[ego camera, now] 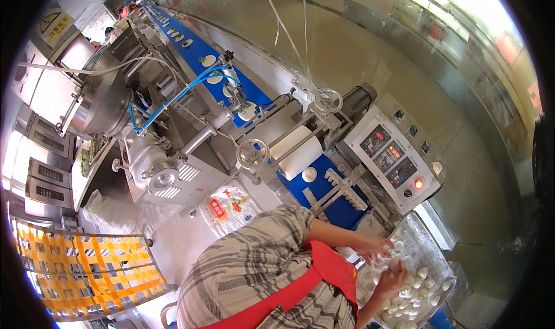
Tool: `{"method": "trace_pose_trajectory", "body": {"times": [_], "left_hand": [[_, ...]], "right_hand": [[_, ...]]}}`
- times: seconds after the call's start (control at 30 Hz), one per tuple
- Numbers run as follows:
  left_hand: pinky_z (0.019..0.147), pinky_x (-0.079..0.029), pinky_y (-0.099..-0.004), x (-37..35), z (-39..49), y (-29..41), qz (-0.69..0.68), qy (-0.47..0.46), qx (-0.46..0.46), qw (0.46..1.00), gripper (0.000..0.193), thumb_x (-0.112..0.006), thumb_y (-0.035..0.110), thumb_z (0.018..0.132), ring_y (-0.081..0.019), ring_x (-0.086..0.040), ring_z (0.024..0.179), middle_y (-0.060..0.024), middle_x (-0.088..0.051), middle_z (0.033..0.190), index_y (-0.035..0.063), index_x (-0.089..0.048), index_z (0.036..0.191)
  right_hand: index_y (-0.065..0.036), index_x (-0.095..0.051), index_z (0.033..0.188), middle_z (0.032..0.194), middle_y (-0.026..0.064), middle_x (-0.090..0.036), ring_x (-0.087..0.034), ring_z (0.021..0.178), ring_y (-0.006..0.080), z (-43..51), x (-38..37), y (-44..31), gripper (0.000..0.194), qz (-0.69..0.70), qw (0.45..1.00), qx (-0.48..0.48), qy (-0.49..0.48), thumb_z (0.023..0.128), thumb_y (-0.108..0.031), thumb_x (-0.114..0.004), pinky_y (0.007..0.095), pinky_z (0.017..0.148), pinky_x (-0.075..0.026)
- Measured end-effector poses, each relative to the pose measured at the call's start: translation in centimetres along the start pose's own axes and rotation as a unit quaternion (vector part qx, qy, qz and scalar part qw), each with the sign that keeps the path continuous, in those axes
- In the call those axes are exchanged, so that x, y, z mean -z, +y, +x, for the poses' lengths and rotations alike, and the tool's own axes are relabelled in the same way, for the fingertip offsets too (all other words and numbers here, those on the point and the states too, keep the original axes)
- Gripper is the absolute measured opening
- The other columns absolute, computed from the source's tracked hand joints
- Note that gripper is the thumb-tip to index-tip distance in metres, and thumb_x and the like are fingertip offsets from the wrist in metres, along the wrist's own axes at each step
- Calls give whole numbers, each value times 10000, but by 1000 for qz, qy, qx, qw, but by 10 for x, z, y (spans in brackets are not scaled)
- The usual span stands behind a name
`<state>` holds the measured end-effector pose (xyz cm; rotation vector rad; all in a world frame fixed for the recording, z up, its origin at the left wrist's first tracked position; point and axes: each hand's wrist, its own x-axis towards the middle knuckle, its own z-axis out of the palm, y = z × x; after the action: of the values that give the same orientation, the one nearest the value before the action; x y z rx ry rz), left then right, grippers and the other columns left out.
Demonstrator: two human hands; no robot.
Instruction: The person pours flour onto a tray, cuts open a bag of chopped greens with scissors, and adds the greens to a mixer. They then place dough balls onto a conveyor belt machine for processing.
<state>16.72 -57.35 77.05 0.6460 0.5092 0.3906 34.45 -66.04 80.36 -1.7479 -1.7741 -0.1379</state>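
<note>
Both my hands are over a floured metal tray (427, 235) at the lower right. My left hand (377, 247) reaches in from above, its fingers apart and nothing seen in them. Close below it, my right hand (393, 278) has bent fingers; a pale patch at the fingertips may be dough, but I cannot tell. Several white dough balls (418, 292) lie in the tray beside and beneath my right hand. A single dough ball (309, 174) sits on the blue conveyor belt (342, 212), just before a wide white roller (296, 152).
A control panel (390, 155) with a lit red button stands beyond the tray. Two handwheels (253, 154) flank the roller. Flat dough rounds (209, 60) with green filling lie along the far belt. Left are a steel filling machine (151, 168) and an orange-strapped rack (91, 272).
</note>
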Motion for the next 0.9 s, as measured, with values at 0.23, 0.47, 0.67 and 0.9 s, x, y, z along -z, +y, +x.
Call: {"method": "trace_pose_trajectory", "body": {"times": [0.23,0.47,0.67,0.9], "left_hand": [[981,-366,-453,24,45,-14,640,-135,-492,574,131,-616,237,754,-270,-545,1063,-14,-655,925,184,-685,853],[858,-498,-377,81,-37,15,58,164,-89,981,336,-470,76,837,-263,-588,1044,-84,-579,1097,91,-506,1170],[860,-479,-398,73,-81,28,748,195,-143,618,376,-621,188,799,-331,-602,1005,-149,-602,1119,46,-554,1141],[699,-528,-285,-10,-21,0,72,-34,-93,992,456,-652,98,857,-145,-611,841,-71,-596,994,86,-405,1239]], "right_hand": [[-53,-578,1180,1212,194,-533,-520,1109,366,8,11,-3,424,87,985,-104,-106,771,-106,-676,438,945,-430],[-55,-661,1028,917,31,-593,-514,805,149,1,20,41,254,233,908,-322,133,778,-15,-683,271,730,-453],[-16,-652,1009,918,24,-638,-578,840,133,8,17,28,203,350,825,-405,182,806,-30,-646,259,778,-458],[27,-616,997,1011,106,-617,-573,939,213,29,-6,-46,163,390,887,-217,122,863,-56,-572,342,855,-470]]}}
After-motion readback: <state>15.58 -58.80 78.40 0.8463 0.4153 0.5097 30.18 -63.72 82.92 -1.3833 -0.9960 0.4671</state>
